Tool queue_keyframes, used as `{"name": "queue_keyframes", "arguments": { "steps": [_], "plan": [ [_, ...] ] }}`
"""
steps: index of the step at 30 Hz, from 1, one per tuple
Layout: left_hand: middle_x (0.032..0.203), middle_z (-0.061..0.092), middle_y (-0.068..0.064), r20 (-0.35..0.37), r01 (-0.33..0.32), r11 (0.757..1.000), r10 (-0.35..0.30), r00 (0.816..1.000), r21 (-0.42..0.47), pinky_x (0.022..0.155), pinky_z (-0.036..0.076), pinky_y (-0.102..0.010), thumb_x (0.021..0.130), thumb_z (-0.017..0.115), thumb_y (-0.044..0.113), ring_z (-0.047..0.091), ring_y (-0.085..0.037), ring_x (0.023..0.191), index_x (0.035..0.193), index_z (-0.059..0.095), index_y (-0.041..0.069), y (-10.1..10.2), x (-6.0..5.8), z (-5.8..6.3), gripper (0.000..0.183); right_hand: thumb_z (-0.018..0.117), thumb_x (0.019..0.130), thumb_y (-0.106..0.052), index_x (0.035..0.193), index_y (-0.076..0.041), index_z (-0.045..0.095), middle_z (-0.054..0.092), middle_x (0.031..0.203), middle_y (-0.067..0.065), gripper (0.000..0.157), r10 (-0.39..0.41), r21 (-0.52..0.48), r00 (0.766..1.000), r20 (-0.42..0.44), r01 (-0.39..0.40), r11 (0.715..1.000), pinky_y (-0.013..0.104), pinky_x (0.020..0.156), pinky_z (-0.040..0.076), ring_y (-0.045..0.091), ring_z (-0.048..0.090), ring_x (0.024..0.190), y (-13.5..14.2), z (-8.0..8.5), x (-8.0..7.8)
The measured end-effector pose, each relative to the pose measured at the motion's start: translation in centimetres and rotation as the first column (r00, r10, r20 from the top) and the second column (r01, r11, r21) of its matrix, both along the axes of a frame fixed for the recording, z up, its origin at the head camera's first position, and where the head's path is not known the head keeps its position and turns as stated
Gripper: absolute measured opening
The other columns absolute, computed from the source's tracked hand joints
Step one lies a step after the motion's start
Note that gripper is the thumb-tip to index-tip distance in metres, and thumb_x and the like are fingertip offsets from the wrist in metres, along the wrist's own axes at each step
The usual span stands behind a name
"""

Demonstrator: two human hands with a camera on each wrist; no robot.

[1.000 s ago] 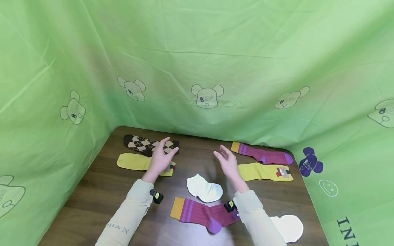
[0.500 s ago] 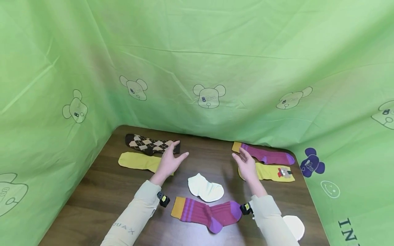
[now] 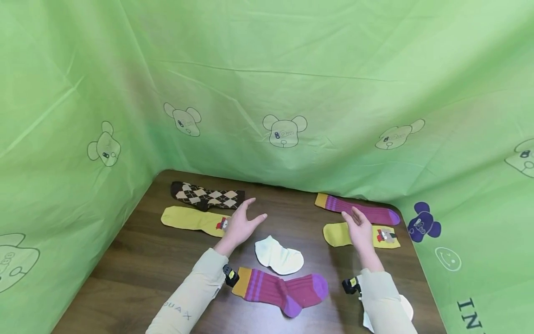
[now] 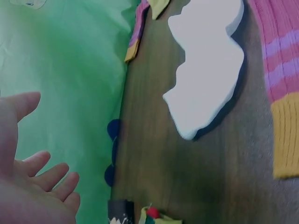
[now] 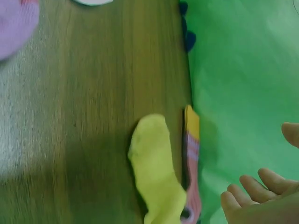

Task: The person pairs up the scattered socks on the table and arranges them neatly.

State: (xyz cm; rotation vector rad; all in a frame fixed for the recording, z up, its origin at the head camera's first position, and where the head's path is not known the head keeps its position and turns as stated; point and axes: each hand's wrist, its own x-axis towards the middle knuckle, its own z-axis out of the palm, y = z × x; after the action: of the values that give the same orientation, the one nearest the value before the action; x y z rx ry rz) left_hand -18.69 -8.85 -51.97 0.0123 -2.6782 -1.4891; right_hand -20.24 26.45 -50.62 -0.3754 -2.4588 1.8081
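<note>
My left hand (image 3: 242, 226), fingers spread and holding nothing, hovers over the cuff end of the left yellow sock (image 3: 183, 218). Behind that lies a brown argyle sock (image 3: 206, 197). Over the right yellow sock (image 3: 337, 235) hangs my right hand (image 3: 362, 233), loosely extended with nothing in it; a purple sock with an orange cuff (image 3: 354, 209) lies just beyond. Between the hands rests a white ankle sock (image 3: 278, 256), with another purple and orange sock (image 3: 271, 290) nearer me. My right sleeve partly covers a second white sock (image 3: 406, 307).
All the socks lie flat on a dark wooden table (image 3: 129, 273). Green cloth (image 3: 233, 93) printed with bear heads walls in the back and both sides of the table.
Both hands have drifted to the right, empty. The left has moved off the argyle sock and the bear picture on the left yellow sock shows; the right now covers the right yellow sock's middle.
</note>
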Motion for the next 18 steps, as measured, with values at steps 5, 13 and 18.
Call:
{"name": "queue_keyframes", "arguments": {
  "steps": [5,13,18],
  "plan": [
    [0.139,0.044,-0.006,0.004,0.042,0.999,-0.042,0.999,0.032,0.098,0.035,-0.045,0.081,0.066,0.052,0.041,-0.024,0.125,0.140,0.041,0.018,0.9,0.3,-0.3,0.073,0.057,0.090,-0.045,0.147,-0.005,0.025,0.027,0.149,0.015,0.076,-0.049,-0.038,0.998,0.045,0.050,0.998,0.041,0.107,0.023,0.028,0.026,0.134,1.7,0.2,0.1],
    [0.139,0.043,-0.006,0.026,0.092,0.995,-0.093,0.995,0.030,0.098,0.036,-0.045,0.082,0.066,0.051,0.040,-0.024,0.126,0.141,0.041,0.018,2.4,0.7,-0.5,0.072,0.055,0.090,-0.048,0.148,-0.005,0.024,0.026,0.149,0.017,0.079,-0.130,-0.040,0.988,0.079,0.134,0.990,0.041,0.108,0.022,0.029,0.025,0.135,4.2,-0.2,0.2],
    [0.139,0.043,-0.005,0.026,0.114,0.992,-0.115,0.993,0.045,0.098,0.036,-0.044,0.082,0.067,0.047,0.040,-0.024,0.125,0.140,0.042,0.017,3.1,0.9,-0.6,0.070,0.056,0.090,-0.045,0.146,-0.004,0.028,0.031,0.145,0.020,0.075,-0.215,0.039,0.973,0.084,0.212,0.976,0.042,0.106,0.025,0.032,0.029,0.132,6.2,-0.9,0.4]
  ]
}}
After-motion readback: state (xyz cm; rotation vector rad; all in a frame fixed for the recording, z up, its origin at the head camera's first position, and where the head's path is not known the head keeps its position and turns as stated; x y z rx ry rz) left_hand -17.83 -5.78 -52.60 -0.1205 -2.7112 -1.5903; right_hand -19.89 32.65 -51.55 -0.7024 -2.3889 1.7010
